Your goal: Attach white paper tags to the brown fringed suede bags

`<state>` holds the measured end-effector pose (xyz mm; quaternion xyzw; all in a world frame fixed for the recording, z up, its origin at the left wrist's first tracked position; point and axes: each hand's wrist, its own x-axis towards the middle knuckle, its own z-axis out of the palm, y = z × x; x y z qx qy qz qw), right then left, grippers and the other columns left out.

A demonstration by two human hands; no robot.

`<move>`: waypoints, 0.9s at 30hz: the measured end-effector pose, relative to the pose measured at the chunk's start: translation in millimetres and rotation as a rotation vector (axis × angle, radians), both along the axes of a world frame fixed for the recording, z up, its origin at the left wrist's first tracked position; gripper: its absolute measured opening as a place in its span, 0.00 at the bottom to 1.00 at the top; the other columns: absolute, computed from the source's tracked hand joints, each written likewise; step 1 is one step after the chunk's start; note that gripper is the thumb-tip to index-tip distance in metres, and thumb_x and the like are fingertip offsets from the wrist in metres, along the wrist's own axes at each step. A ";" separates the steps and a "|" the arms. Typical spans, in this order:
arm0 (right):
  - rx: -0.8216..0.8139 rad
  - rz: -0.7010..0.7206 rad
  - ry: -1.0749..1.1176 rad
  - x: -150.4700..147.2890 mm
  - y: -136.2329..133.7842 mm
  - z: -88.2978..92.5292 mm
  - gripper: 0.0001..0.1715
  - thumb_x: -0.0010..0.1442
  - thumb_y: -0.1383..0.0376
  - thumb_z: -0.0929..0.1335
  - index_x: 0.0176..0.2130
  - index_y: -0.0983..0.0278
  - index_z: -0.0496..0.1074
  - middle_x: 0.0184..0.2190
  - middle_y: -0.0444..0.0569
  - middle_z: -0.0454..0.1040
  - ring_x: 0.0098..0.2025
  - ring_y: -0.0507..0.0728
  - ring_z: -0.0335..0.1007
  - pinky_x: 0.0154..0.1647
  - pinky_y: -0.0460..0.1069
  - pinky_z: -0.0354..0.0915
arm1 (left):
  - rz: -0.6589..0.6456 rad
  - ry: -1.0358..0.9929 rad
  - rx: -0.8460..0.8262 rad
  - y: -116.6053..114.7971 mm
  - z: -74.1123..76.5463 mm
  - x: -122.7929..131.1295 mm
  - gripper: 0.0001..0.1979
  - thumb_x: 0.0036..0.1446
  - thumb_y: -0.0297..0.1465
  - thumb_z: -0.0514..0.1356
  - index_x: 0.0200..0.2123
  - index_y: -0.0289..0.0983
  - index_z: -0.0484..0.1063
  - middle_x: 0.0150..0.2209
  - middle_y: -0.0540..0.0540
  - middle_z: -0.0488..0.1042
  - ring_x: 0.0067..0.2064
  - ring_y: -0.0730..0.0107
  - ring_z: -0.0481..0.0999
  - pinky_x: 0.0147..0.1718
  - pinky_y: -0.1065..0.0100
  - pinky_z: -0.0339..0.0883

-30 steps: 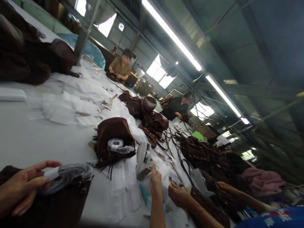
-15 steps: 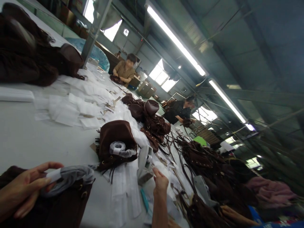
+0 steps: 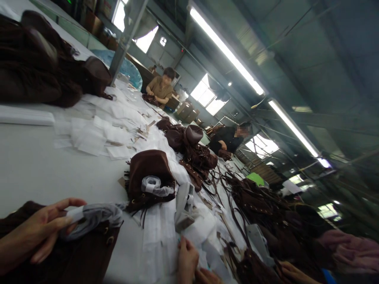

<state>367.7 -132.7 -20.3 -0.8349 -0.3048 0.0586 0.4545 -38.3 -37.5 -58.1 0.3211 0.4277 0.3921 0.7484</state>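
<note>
Our left hand (image 3: 44,230) pinches the white end of a grey wad (image 3: 94,217) between thumb and fingertips, index finger stretched out above it. Our right hand (image 3: 187,260) sits at the bottom edge, fingers curled on the white sheets (image 3: 160,236); we cannot tell whether it grips anything.

The wad lies lengthwise across the view, white end at our left hand, crumpled grey end pointing right. It is soft, creased and loosely twisted, thicker at the far end. It rests on the mouth of a brown bag (image 3: 79,256) at the near left of the table (image 3: 35,173).

Just beyond stands a second bag (image 3: 148,169) with a similar wad (image 3: 155,187) stuffed in it. A white tool (image 3: 183,207) lies beside that. Further along is a pile of bags (image 3: 192,146), with straps strewn to the right. A co-worker's hand (image 3: 291,272) shows at lower right. Two people (image 3: 161,86) work at the table's far end.
</note>
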 end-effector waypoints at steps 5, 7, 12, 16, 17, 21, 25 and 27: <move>-0.035 0.245 0.158 -59.5 -4.8 3.1 0.31 0.46 0.42 0.69 0.32 0.66 0.77 0.18 0.45 0.72 0.17 0.51 0.60 0.17 0.46 0.56 | -0.051 0.029 0.099 4.5 5.1 0.9 0.20 0.51 0.39 0.59 0.47 0.43 0.60 0.22 0.58 0.75 0.06 0.79 0.61 0.06 0.79 0.49; -0.010 0.413 0.265 -102.8 2.4 2.4 0.29 0.47 0.43 0.69 0.32 0.66 0.76 0.18 0.44 0.71 0.16 0.50 0.58 0.16 0.45 0.55 | -0.091 0.018 0.150 5.8 12.9 0.1 0.18 0.55 0.37 0.57 0.48 0.42 0.60 0.24 0.57 0.75 0.08 0.80 0.63 0.07 0.80 0.50; 0.015 0.806 0.433 -205.8 25.7 18.9 0.21 0.54 0.49 0.68 0.33 0.64 0.76 0.20 0.44 0.71 0.19 0.51 0.61 0.19 0.44 0.58 | -0.108 -0.017 0.265 4.8 28.7 -2.5 0.17 0.58 0.36 0.57 0.47 0.37 0.58 0.28 0.53 0.74 0.12 0.79 0.70 0.09 0.82 0.52; -0.037 1.006 0.482 -248.0 46.2 41.4 0.18 0.58 0.52 0.66 0.33 0.63 0.75 0.26 0.46 0.75 0.26 0.53 0.67 0.26 0.45 0.62 | -0.118 -0.047 0.308 1.1 29.0 -2.2 0.17 0.58 0.37 0.57 0.48 0.38 0.57 0.28 0.53 0.73 0.14 0.76 0.73 0.10 0.81 0.57; -0.054 1.029 0.493 -253.9 50.4 45.2 0.18 0.59 0.52 0.65 0.33 0.63 0.75 0.27 0.47 0.75 0.28 0.53 0.68 0.27 0.45 0.63 | -0.116 -0.046 0.318 0.3 28.3 -1.5 0.17 0.58 0.37 0.57 0.48 0.39 0.57 0.29 0.53 0.73 0.15 0.76 0.73 0.10 0.80 0.58; -0.099 1.033 0.449 -266.3 61.0 48.4 0.19 0.60 0.53 0.64 0.31 0.65 0.75 0.26 0.47 0.75 0.30 0.54 0.69 0.31 0.45 0.63 | -0.092 -0.003 0.345 -2.7 26.6 2.2 0.19 0.56 0.38 0.60 0.47 0.40 0.58 0.30 0.54 0.72 0.14 0.77 0.71 0.10 0.80 0.59; -0.142 0.981 0.392 -267.7 64.7 43.5 0.19 0.60 0.53 0.65 0.29 0.65 0.75 0.22 0.45 0.73 0.26 0.53 0.66 0.28 0.45 0.61 | -0.069 0.043 0.398 -5.0 26.2 4.8 0.17 0.57 0.38 0.59 0.47 0.39 0.60 0.32 0.51 0.73 0.16 0.79 0.71 0.11 0.79 0.62; -0.161 0.959 0.402 -267.3 65.7 42.9 0.20 0.59 0.53 0.65 0.28 0.64 0.74 0.20 0.44 0.71 0.24 0.52 0.63 0.25 0.45 0.59 | -0.057 0.091 0.431 -5.6 25.6 5.1 0.16 0.58 0.37 0.58 0.47 0.39 0.60 0.33 0.50 0.73 0.17 0.79 0.71 0.12 0.79 0.62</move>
